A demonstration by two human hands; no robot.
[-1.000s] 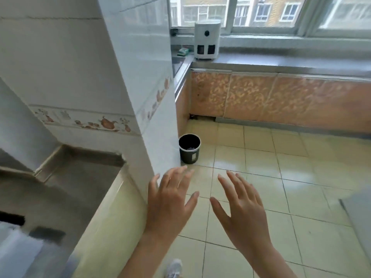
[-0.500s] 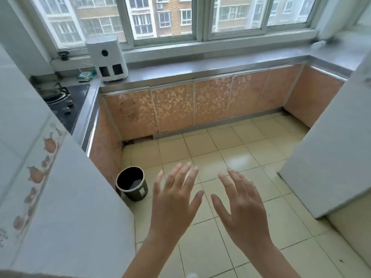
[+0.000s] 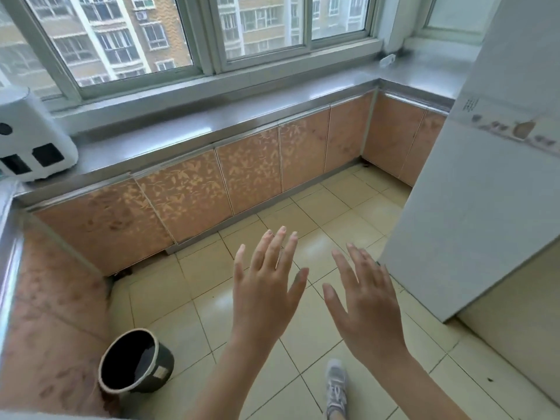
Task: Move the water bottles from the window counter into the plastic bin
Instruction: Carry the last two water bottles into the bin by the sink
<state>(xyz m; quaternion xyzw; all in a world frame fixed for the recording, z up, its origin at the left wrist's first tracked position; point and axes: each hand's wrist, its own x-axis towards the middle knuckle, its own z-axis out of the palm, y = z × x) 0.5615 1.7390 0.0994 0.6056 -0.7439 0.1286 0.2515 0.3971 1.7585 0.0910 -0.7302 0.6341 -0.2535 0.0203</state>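
My left hand point(image 3: 266, 286) and my right hand point(image 3: 366, 301) are held out side by side above the tiled floor, fingers spread, nothing in either. The grey window counter point(image 3: 230, 116) runs under the window from left to right and turns a corner at the far right. A small clear object that may be a bottle lying on its side point(image 3: 387, 60) rests on the counter near that far corner; it is too small to be sure. No plastic bin is in view.
A white appliance point(image 3: 27, 140) stands on the counter at the left. A dark round bucket point(image 3: 136, 362) sits on the floor by the left cabinets. A white tiled wall corner point(image 3: 472, 207) juts in on the right. My shoe point(image 3: 336, 386) shows below.
The view has swung right and moved into the kitchen: the left tiled wall has left the frame, the counter and window are closer. Both hands stay open in front.
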